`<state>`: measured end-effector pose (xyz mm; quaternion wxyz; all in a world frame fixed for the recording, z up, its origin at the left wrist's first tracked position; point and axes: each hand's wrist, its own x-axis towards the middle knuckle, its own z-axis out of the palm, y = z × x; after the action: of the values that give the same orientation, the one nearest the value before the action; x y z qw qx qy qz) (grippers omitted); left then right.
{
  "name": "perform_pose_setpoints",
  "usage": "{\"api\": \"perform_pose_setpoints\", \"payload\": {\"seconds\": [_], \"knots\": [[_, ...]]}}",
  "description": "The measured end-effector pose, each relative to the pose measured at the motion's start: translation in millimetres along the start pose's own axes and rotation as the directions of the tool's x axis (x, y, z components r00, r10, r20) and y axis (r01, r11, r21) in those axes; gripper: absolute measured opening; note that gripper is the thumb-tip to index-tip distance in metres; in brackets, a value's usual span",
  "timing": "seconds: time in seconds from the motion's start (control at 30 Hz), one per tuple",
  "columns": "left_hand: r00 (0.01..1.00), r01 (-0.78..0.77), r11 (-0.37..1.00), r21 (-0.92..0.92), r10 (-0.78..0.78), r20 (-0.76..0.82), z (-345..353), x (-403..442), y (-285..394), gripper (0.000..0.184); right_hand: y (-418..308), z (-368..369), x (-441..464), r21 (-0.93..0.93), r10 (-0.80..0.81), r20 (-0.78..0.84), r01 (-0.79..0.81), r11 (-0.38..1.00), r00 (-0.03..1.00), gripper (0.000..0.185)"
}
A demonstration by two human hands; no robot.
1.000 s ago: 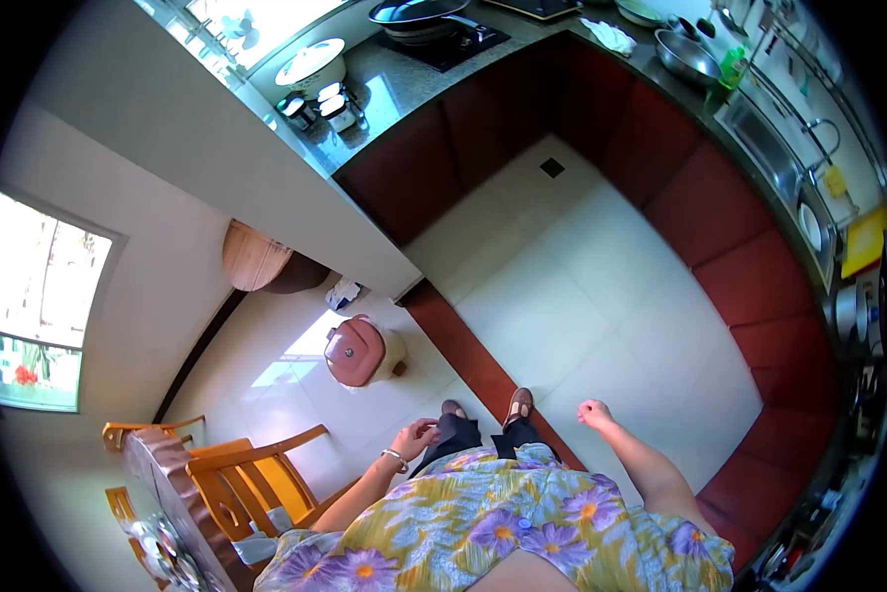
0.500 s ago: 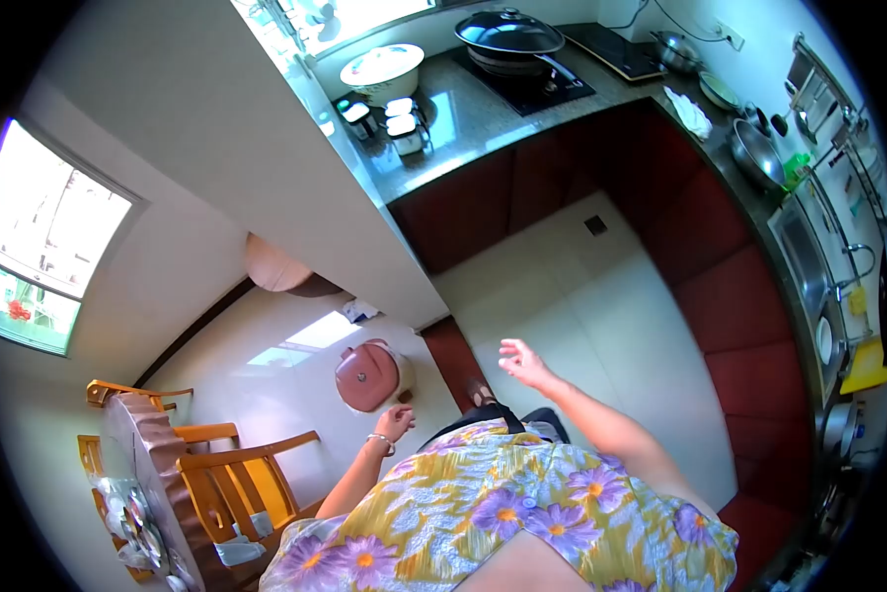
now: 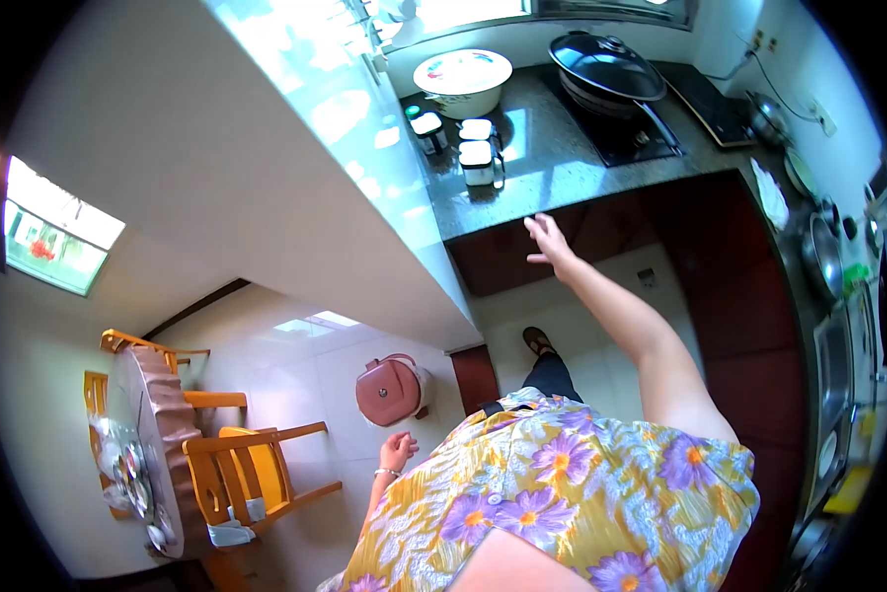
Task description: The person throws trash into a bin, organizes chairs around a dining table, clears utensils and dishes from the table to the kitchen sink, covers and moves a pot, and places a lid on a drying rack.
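Observation:
My right hand (image 3: 550,240) is stretched forward, just short of the counter's front edge in the picture. Its fingers are apart and it holds nothing. Nearest to it on the dark stone counter (image 3: 542,192) are two white-lidded jars (image 3: 477,166) with small handles at their side. A third jar with a dark body (image 3: 429,134) stands to their left. My left hand (image 3: 397,451) hangs low at my side, wearing a bracelet. Its fingers are loosely bent with nothing visible in them, and the pinkish-brown lidded bin (image 3: 384,392) is close by on the floor.
Behind the jars stands a covered enamel basin (image 3: 465,94). A lidded wok (image 3: 606,74) sits on a black cooktop, its handle pointing forward. A wall end (image 3: 443,306) is left of me. Chairs (image 3: 246,474) and a table (image 3: 152,444) stand further left; a sink (image 3: 833,365) is right.
I have stepped forward towards the counter, and one foot is now ahead. My right hand has reached out and up to the counter's edge. The left hand stays low.

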<state>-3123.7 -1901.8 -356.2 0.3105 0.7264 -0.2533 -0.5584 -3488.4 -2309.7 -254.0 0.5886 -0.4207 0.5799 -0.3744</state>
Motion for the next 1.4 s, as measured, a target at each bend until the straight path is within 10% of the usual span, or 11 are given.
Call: {"api": "perform_pose_setpoints", "payload": {"seconds": [0.5, 1.03, 1.13, 1.27, 1.4], "knots": [[0.967, 0.02, 0.986, -0.166, -0.061, -0.247, 174.5, 24.3, 92.8, 0.035, -110.4, 42.2, 286.9, -0.425, 0.12, 0.165, -0.04, 0.904, 0.979, 0.083], [0.874, 0.06, 0.934, -0.351, -0.219, -0.434, 241.7, 25.3, 90.7, 0.033, -73.5, 91.6, 249.7, -0.362, -0.302, 0.047, 0.298, 0.883, 0.952, 0.065], [0.87, 0.06, 0.944, -0.325, -0.209, -0.447, 251.6, 24.3, 92.1, 0.033, -63.0, 42.5, 228.0, -0.302, -0.528, 0.218, 0.571, 0.763, 0.821, 0.065], [0.898, 0.08, 0.965, -0.248, -0.178, -0.402, 260.1, 27.0, 91.8, 0.032, -47.7, 27.9, 188.3, -0.338, -0.429, 0.561, 0.669, 0.661, 0.708, 0.078], [0.892, 0.056, 0.979, -0.194, -0.136, -0.431, 255.2, 31.3, 107.5, 0.031, -47.4, 57.2, 189.7, -0.491, -0.516, 0.478, 0.704, 0.513, 0.71, 0.078]]}}
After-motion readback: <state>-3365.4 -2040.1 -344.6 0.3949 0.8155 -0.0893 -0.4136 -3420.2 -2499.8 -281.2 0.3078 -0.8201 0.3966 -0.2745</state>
